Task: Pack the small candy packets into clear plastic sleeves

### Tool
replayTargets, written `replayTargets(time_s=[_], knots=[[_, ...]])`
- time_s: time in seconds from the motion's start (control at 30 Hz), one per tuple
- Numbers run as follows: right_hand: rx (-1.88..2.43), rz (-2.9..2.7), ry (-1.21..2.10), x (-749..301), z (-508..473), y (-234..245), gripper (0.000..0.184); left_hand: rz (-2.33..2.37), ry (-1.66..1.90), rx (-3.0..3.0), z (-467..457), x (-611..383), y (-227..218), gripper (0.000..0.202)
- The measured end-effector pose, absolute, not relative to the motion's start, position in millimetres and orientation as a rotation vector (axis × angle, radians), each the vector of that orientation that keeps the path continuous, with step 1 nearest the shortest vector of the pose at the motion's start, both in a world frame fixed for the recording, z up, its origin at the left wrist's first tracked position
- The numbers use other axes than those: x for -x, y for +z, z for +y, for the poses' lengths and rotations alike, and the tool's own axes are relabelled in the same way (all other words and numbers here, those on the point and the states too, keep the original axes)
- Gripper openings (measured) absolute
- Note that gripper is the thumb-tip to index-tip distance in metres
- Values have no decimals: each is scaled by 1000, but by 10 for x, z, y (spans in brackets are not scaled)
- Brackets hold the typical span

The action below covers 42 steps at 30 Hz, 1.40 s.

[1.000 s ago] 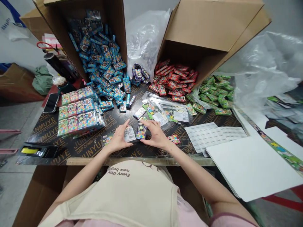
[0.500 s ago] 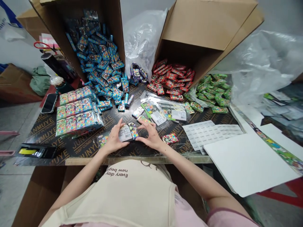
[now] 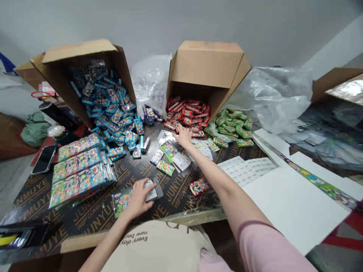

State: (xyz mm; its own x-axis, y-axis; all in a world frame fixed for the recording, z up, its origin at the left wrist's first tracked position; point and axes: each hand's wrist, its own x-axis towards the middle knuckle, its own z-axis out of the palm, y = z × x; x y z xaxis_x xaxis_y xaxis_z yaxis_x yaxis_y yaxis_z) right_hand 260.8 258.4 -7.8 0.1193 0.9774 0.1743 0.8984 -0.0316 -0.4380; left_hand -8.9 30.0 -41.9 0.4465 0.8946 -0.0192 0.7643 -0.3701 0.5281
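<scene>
My left hand (image 3: 141, 196) lies on a clear plastic bag (image 3: 159, 192) with a printed green card (image 3: 121, 201) and a white label (image 3: 151, 193) inside, fingers spread over it. Farther out, my right hand (image 3: 183, 136) reaches with parted fingers to the near edge of the red candy boxes (image 3: 189, 112). I see nothing held in it, though its fingertips partly cover what lies below. Under its wrist are bagged cards with labels (image 3: 180, 161). Between my hands lie a green box (image 3: 165, 168) and a purple-and-white box (image 3: 157, 156); a red box (image 3: 198, 187) lies nearer me.
Blue boxes (image 3: 112, 102) spill from a carton (image 3: 129, 75) at left. Purple boxes (image 3: 151, 113) and green packs (image 3: 234, 124) lie farther along. Wrapped multipacks (image 3: 78, 170) stack beside a phone (image 3: 44, 159). Label sheets (image 3: 246, 170) and white boards (image 3: 297, 204) lie right.
My right hand has left the bag and moved forward to the red boxes. My left hand has stayed at the bag, its fingers now laid over it. The camera view has tilted up.
</scene>
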Motion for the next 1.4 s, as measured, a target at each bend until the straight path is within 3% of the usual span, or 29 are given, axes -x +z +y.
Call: replayTargets(time_s=[0.07, 0.2, 0.37, 0.5, 0.57, 0.63, 0.73, 0.9, 1.03, 1.1, 1.4], knots=[[1979, -1719, 346, -2713, 2802, -55, 60, 1408, 371, -2228, 286, 78, -463, 71], [1909, -1583, 469, -2771, 2820, 2, 36, 1387, 373, -2177, 293, 111, -439, 73], [1676, -1551, 801, -2390, 2063, -71, 41, 1396, 759, -1653, 464, -48, -219, 90], [1296, -1443, 1289, -2029, 1070, -162, 40, 1279, 1058, -864, 724, -280, -32, 63], [1226, -1471, 1284, -1990, 742, -133, 38, 1242, 1097, -667, 800, -334, 19, 54], [1217, -1656, 1062, -2028, 601, -59, 50, 1237, 1089, -605, 802, -351, 47, 46], [1060, -2011, 829, -2121, 615, 73, 81, 1243, 997, -647, 713, -336, 60, 42], [922, -2194, 707, -2195, 688, 121, 71, 1274, 837, -1159, 515, -129, 23, 50], [1067, -2204, 549, -2243, 677, -47, 67, 1463, 529, -1939, 343, 175, -117, 100], [1101, -2253, 516, -2251, 662, -152, 69, 1523, 345, -2129, 272, 275, -205, 113], [907, -2320, 816, -2200, 603, -288, 87, 1339, 487, -2137, 212, 321, -210, 118]])
